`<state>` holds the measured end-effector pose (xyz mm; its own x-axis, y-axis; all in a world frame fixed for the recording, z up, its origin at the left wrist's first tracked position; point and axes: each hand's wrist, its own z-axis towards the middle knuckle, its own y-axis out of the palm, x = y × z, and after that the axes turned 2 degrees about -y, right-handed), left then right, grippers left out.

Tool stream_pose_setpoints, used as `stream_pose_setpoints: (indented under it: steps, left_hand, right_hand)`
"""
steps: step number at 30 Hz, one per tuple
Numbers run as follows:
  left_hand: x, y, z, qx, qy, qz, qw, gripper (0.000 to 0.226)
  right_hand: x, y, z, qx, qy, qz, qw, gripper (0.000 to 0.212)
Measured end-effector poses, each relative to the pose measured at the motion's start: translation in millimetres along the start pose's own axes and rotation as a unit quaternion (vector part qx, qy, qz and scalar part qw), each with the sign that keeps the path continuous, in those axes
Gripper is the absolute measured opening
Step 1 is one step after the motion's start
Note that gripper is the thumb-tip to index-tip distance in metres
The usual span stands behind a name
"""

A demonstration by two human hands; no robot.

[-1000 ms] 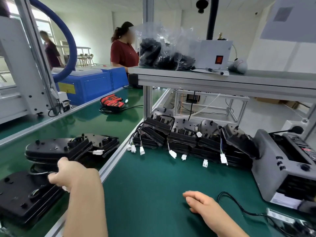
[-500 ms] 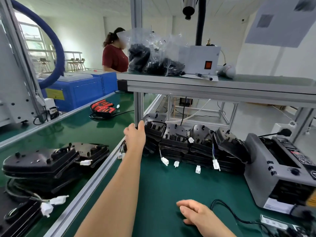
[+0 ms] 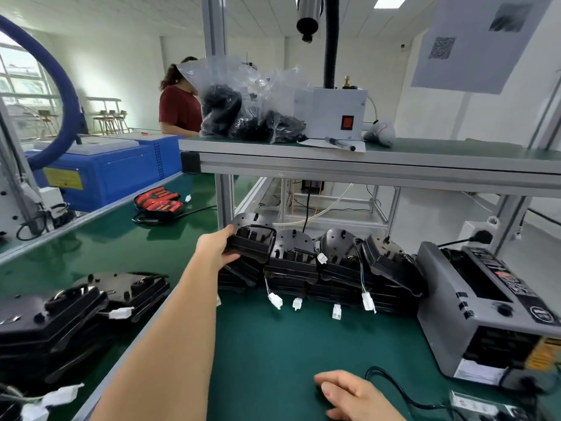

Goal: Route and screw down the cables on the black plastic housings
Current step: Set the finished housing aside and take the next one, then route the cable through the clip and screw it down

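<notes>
Because the black plastic housings [image 3: 291, 268] are sitting stacked along the rear edge of the desk [image 3: 273, 344], the left hand [image 3: 217, 249] is gripping the leftmost top housing [image 3: 253, 243] by its side, likely for retrieval; the right hand [image 3: 349, 393] is resting relaxed, empty, near the front edge.

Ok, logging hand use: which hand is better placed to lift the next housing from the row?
Left. The left hand grips the leftmost housing; the right hand rests on the mat, well short.
</notes>
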<state>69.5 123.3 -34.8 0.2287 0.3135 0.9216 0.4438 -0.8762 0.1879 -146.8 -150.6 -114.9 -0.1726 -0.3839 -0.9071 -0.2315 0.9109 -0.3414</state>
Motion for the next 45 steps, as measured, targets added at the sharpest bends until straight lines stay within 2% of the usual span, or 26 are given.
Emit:
stream_pose_setpoints:
  steps: [6, 10, 14, 18, 21, 25, 27, 30, 33, 36, 38, 42, 45]
  left_hand:
    - [-6, -7, -40, -0.041, 0.018, -0.165, 0.985, 0.014]
    - [-18, -12, -87, -0.072, 0.032, -0.218, 0.973, 0.015]
    - [-53, -19, -135, -0.101, 0.039, -0.206, 0.972, 0.021]
    - [-106, -25, -179, -0.105, 0.004, -0.194, 0.975, 0.034]
    - [-141, -27, -208, -0.086, -0.036, -0.167, 0.981, 0.033]
    - [-166, -29, -235, -0.074, -0.092, -0.124, 0.985, 0.031]
    - [-171, -33, -245, -0.074, -0.104, -0.098, 0.987, 0.032]
    - [-171, -43, -257, -0.088, -0.120, -0.034, 0.988, 0.039]
    - [-174, -54, -261, -0.101, -0.090, 0.144, 0.980, 0.042]
    - [-177, -66, -254, -0.111, -0.008, 0.331, 0.937, 0.043]
    - [-177, -72, -249, -0.133, 0.023, 0.416, 0.899, 0.046]
    - [-171, -81, -242, -0.202, 0.018, 0.491, 0.847, 0.063]
    - [-164, -83, -239, -0.250, 0.001, 0.517, 0.819, 0.068]
  right_hand:
    - [4, -11, -8, -0.013, 0.011, 0.002, 1.000, 0.017]
    - [7, -17, -13, -0.006, 0.013, 0.009, 1.000, 0.016]
    - [13, -20, -16, -0.004, 0.008, 0.024, 1.000, 0.016]
    - [10, -22, -19, 0.029, 0.005, 0.116, 0.993, 0.016]
    - [6, -23, -26, 0.071, -0.029, 0.146, 0.986, 0.026]
    - [5, -23, -36, 0.058, -0.049, 0.110, 0.991, 0.043]
    - [9, -20, -41, 0.039, -0.047, 0.058, 0.996, 0.054]
    - [15, -16, -49, 0.022, -0.034, 0.024, 0.999, 0.058]
    - [21, -18, -57, 0.016, -0.039, -0.033, 0.999, 0.058]
    - [24, -18, -64, 0.003, -0.036, -0.041, 0.999, 0.056]
    - [26, -17, -67, -0.005, -0.029, -0.038, 0.999, 0.054]
    - [29, -18, -72, -0.021, -0.020, -0.057, 0.998, 0.061]
    - [30, -17, -72, -0.030, -0.010, -0.073, 0.997, 0.055]
